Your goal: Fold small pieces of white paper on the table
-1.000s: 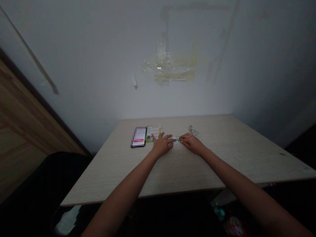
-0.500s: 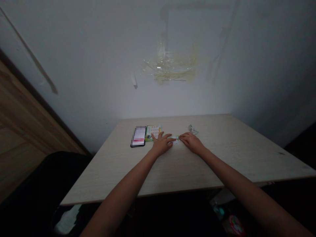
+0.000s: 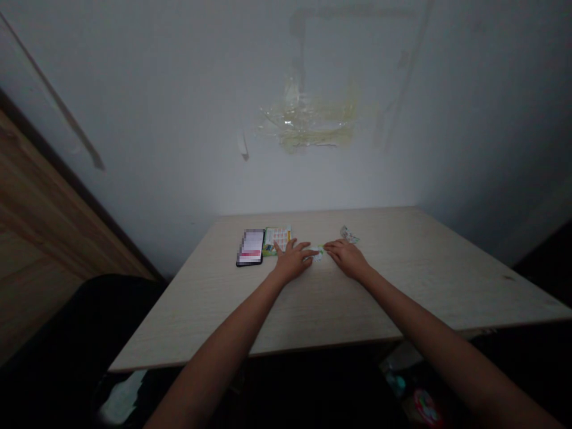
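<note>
One small green-and-white paper piece [image 3: 317, 253] was observed, its exact type too small to determine. It lies flat on the pale wood-grain tabletop [image 3: 402, 286], between the left hand [image 3: 292, 261] and right hand [image 3: 347, 259], with the left hand's fingertips at its edge.

The person's left hand [image 3: 292, 261] and right hand [image 3: 347, 259] lie flat on a pale wood-grain table [image 3: 357, 304], fingertips close to a small green-and-white paper piece [image 3: 317, 253] between them. A black smartphone [image 3: 250, 247] and a printed green card [image 3: 277, 240] lie beyond the left hand; a crumpled wrapper [image 3: 349, 235] lies beyond the right.
</note>
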